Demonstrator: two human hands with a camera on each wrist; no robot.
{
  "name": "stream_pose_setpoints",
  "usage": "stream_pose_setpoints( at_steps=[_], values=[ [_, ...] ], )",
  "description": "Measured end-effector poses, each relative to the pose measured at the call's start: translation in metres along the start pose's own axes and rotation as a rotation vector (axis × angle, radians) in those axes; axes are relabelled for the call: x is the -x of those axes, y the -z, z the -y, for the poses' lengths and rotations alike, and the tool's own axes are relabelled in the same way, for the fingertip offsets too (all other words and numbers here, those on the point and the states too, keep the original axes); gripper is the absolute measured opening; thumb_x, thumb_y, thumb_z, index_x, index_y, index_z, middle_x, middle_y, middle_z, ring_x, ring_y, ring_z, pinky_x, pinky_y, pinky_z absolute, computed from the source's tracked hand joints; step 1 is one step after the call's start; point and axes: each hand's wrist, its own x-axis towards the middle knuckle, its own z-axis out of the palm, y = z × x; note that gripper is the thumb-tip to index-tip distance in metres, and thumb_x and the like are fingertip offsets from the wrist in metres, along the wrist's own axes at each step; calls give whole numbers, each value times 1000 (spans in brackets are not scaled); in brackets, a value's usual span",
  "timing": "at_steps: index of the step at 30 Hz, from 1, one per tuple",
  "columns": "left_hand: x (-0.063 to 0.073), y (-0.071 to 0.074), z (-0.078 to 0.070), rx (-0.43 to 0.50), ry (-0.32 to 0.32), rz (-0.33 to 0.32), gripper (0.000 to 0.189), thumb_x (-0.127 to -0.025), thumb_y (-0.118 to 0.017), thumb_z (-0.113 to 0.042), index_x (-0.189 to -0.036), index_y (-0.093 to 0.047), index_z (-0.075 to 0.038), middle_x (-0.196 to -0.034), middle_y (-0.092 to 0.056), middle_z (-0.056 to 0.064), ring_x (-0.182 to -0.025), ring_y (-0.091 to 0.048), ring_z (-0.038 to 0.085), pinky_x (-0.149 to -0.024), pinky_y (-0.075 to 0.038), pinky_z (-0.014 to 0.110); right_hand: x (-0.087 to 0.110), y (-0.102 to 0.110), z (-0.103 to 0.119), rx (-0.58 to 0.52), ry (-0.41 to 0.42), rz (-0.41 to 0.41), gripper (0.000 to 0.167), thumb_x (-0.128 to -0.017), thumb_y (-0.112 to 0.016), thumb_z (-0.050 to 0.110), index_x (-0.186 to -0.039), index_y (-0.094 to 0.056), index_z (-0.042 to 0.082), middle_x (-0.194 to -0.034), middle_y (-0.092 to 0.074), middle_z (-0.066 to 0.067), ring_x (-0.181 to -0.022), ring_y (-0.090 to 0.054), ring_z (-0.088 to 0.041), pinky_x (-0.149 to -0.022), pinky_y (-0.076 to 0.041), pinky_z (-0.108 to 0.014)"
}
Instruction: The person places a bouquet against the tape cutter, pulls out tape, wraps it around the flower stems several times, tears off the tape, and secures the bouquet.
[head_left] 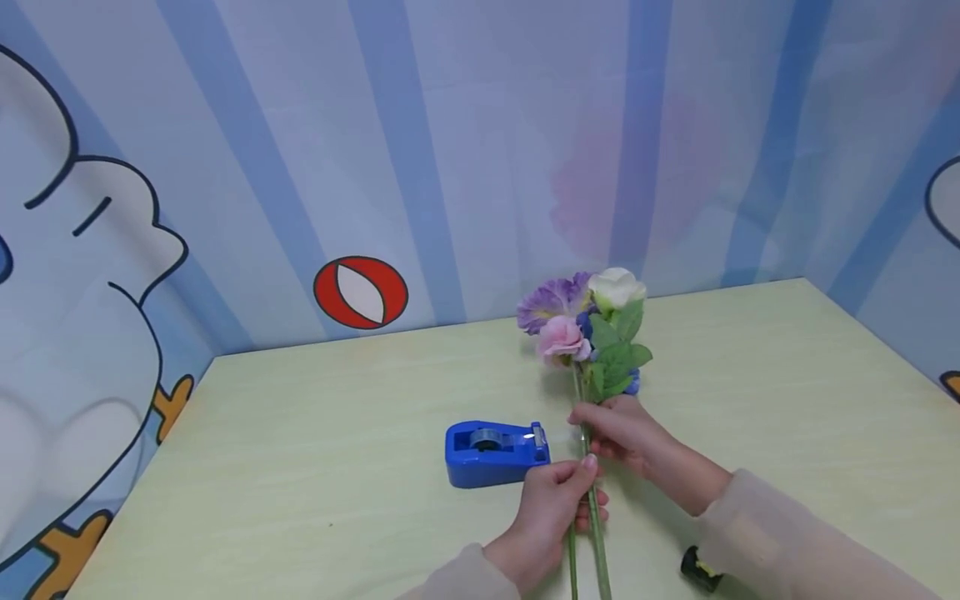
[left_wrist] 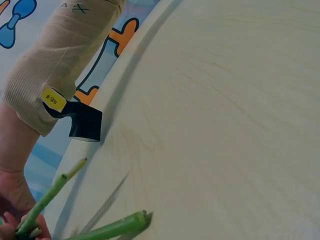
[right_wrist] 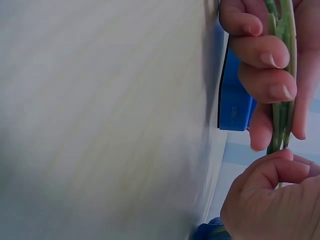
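A bunch of artificial flowers (head_left: 564, 337) in purple, pink, white and blue leans over the table, its green stems (head_left: 597, 533) running down toward the front edge. My right hand (head_left: 626, 433) pinches the stems just beneath the leaves. Lower down, my left hand (head_left: 551, 508) grips the same stems, thumb on top and fingers curled underneath. In the right wrist view the left hand's fingers (right_wrist: 267, 65) wrap the stems, with the right hand (right_wrist: 275, 195) pinching right beside them. Cut stem ends (left_wrist: 142, 220) stick out in the left wrist view.
A blue tape dispenser (head_left: 487, 457) with a roll of clear tape stands just left of the hands on the pale table (head_left: 322, 450). A black wrist camera (head_left: 699, 568) sits at the right sleeve. Behind the table hangs a blue striped cartoon backdrop (head_left: 510, 167).
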Motion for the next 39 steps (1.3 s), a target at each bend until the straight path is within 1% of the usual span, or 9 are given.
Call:
stream_pose_setpoints(
  at_steps=[7,14,18,22,24,27,30,35,39],
  values=[
    [-1,-1,0,3,-17,-26,26,-90,-61,-23,-96,-70,0,-63,-62,1,-48,-56,6,-44,-38,15,1,2,2,-45,19,37,26,-81,-59,11,-60,-44,12,-46,-41,5,-42,-39,-5,-43,-33,-16],
    [0,-3,3,41,-50,-48,25,-89,-64,-22,-95,-70,1,-59,-59,-2,-46,-53,5,-45,-37,16,3,4,2,-121,32,101,19,-85,-57,9,-67,-50,8,-49,-44,4,-44,-42,-4,-46,-36,-15],
    [-1,-3,3,73,-63,-50,25,-89,-64,-21,-96,-69,3,-58,-57,-3,-45,-52,4,-45,-38,16,4,7,3,-163,56,152,9,-88,-53,5,-86,-57,-3,-54,-48,4,-45,-44,-3,-47,-37,-14],
    [-2,-3,4,96,-43,-53,26,-90,-63,-20,-98,-68,4,-61,-60,-1,-48,-55,4,-50,-47,18,3,9,1,-158,91,203,29,-91,-49,0,-113,-48,-18,-62,-52,2,-49,-47,-2,-50,-39,-13],
    [-2,-3,4,96,-27,-54,26,-90,-62,-20,-99,-67,4,-65,-64,2,-52,-58,6,-54,-50,21,2,9,-1,-151,99,221,25,-92,-48,-2,-109,-47,-19,-64,-52,1,-51,-49,-2,-51,-41,-13],
    [-3,-2,4,94,-6,-48,25,-92,-59,-19,-101,-67,3,-72,-67,5,-57,-61,7,-57,-52,23,1,9,-4,-148,104,234,9,-92,-47,-3,-91,-53,-10,-66,-52,1,-53,-50,-2,-54,-43,-13],
    [-3,-2,4,93,5,-34,24,-94,-55,-17,-103,-65,3,-75,-68,7,-58,-61,7,-55,-50,21,-1,9,-6,-154,107,242,15,-92,-47,-3,-78,-51,1,-66,-51,1,-54,-50,-3,-55,-43,-14],
    [-3,-4,2,97,11,-21,30,-98,-46,-18,-111,-62,4,-75,-67,4,-56,-55,5,-52,-44,18,-2,8,-7,-158,130,257,16,-93,-47,-2,-79,-51,3,-64,-50,2,-55,-47,-4,-54,-41,-15],
    [-3,-4,2,103,-11,-23,29,-98,-47,-15,-111,-62,6,-71,-61,0,-54,-51,4,-53,-42,17,-3,10,-6,-130,134,257,15,-94,-48,0,-80,-52,3,-62,-50,2,-55,-45,-5,-53,-38,-16]
  ],
)
